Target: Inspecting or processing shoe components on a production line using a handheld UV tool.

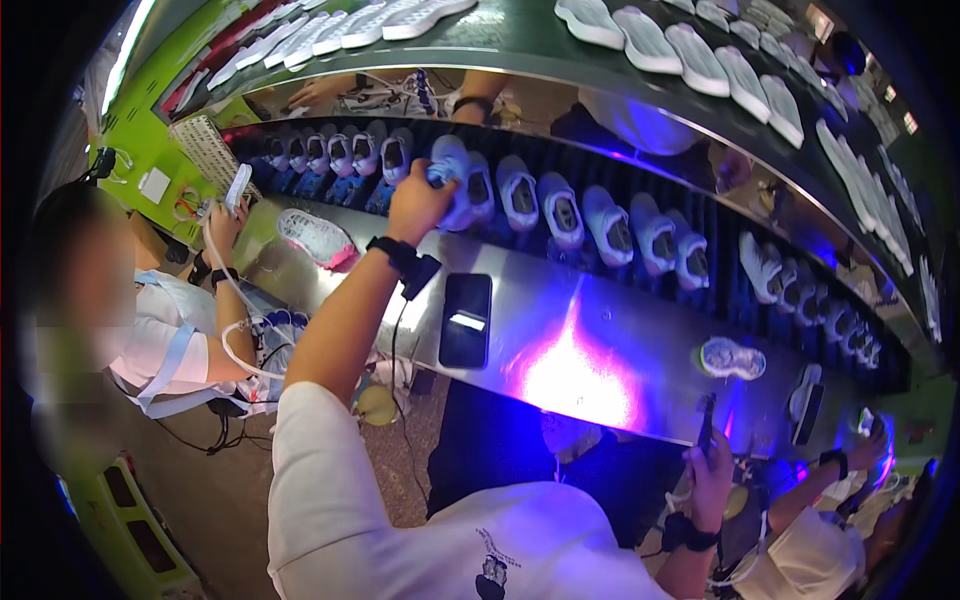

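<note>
White shirt (pixel 440 550) lay nearest. Left hand (pixel 420 205) gripped a shoe (pixel 459 208), fingers curled against it, in the far row left of centre; right hand (pixel 711 480) closed around a dark tool (pixel 707 420). Shoe judged light, soft-uppered, stiff-soled; heel hold seemed best.

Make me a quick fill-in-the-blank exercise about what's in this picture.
1. The person's ____ hand holds a pale shoe.
2. The person's ____ hand holds a slim dark tool.
3. The phone on the metal worktop is coloured ____.
4. A pinkish glow shows to the phone's ____ side.

Missing words: left; right; black; right.
</note>
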Motion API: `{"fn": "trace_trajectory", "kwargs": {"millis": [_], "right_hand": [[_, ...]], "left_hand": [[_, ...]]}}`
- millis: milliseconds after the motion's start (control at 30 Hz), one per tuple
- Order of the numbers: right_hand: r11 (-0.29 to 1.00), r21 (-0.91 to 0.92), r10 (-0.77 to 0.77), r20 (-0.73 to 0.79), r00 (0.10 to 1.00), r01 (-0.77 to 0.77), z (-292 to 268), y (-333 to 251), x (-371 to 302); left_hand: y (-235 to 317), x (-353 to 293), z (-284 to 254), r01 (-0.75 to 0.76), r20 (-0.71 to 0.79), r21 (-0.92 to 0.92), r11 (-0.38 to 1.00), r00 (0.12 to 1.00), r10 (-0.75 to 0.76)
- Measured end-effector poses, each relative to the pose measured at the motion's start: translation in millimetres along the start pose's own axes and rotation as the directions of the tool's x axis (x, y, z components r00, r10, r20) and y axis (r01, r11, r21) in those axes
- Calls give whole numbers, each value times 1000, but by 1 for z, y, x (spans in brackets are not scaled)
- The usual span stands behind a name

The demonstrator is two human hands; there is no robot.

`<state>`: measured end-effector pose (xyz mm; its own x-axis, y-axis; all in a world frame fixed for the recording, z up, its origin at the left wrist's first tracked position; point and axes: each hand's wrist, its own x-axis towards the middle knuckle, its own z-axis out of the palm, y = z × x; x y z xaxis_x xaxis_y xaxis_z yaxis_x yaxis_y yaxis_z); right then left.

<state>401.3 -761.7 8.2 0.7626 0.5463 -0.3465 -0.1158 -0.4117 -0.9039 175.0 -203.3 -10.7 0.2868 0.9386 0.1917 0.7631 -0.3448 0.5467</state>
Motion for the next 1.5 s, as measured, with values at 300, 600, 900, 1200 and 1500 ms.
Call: {"fn": "trace_trajectory", "kwargs": {"millis": [300,600,900,1200,1500], "right_hand": [[999,-17,39,-61,997,-40,-3,-5,10],[999,40,24,-41,999,-23,14,-7,31],[999,52,-8,-21,1000,9,7,-8,29],[997,78,32,-148,989,-20,-29,-1,2],[984,134,-103,-114,988,118,-23,-14,6]], "left_hand": [[-101,115,75,130,-69,301,945,991,-114],[-14,60,89,-296,-74,297,908,941,331],[-3,44,122,-199,-108,176,964,970,220],[-12,84,119,-250,-24,335,908,962,274],[16,40,122,-27,175,57,998,984,17]]}}
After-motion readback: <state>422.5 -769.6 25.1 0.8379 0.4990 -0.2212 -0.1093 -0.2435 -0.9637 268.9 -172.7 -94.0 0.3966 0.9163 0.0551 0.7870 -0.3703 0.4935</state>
